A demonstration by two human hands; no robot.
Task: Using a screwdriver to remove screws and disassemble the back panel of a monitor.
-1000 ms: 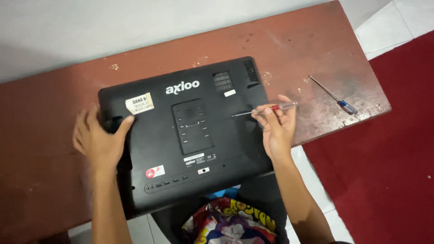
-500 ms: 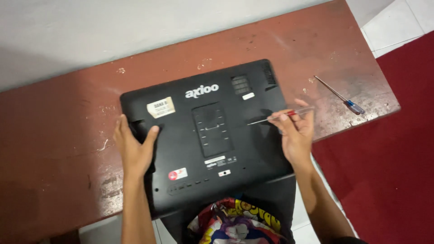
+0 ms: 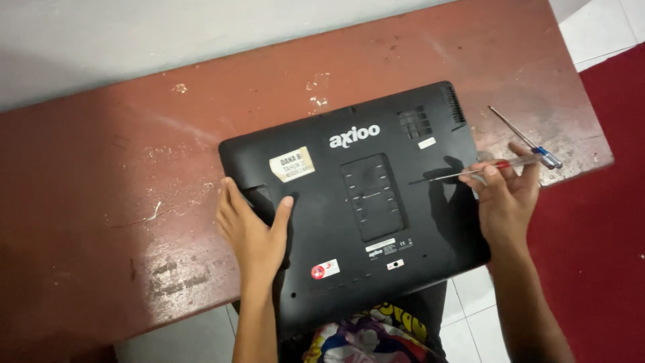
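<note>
**Two hands, one upturned laptop**

Head view: a black laptop (image 3: 356, 202) lies bottom-up on the worn red worktop (image 3: 134, 168), its near edge hanging off toward the person's lap, so the underside panels and screw holes face the camera. The left hand (image 3: 252, 232) is spread flat on the left part of the casing, fingers apart and gripping nothing; pressed down like this, it looks meant to stop the casing sliding. The right hand (image 3: 505, 198) is closed around the handle of a slim screwdriver (image 3: 474, 171), whose shaft lies nearly level with its tip over the right part of the base, probably lining up on a screw. A second, blue-handled screwdriver (image 3: 525, 138) rests on the worktop just beyond the right hand, within easy reach.
</note>
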